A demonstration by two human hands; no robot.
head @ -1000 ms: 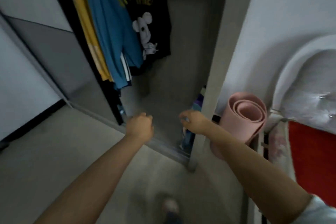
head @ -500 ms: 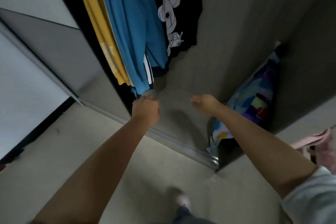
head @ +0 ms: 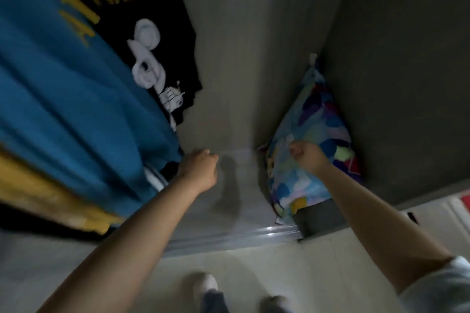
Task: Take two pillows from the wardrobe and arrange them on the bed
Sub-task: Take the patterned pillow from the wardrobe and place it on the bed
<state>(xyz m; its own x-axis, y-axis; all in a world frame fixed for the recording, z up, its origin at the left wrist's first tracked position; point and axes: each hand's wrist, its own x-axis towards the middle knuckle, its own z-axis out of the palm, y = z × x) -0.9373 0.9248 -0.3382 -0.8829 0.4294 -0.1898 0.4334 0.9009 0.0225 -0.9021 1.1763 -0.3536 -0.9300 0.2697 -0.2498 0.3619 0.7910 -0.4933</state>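
A pillow [head: 315,129] with a blue, purple and white patchwork print stands on edge in the right corner of the open wardrobe [head: 241,58], leaning on the dark side wall. My right hand [head: 306,156] is against its front face with the fingers curled; whether it pinches the fabric I cannot tell. My left hand [head: 199,170] is a closed fist over the wardrobe floor, next to the hanging clothes, holding nothing. Only this one pillow shows.
A blue shirt [head: 71,89], a black printed T-shirt [head: 142,40] and a yellow garment [head: 48,201] hang at the left. A metal sliding track [head: 229,237] runs along the wardrobe's front edge. My feet [head: 206,287] stand on the pale floor below.
I have stepped closer and turned toward the wardrobe's inside. My right hand moved right onto the pillow. My left hand stayed near the hanging clothes.
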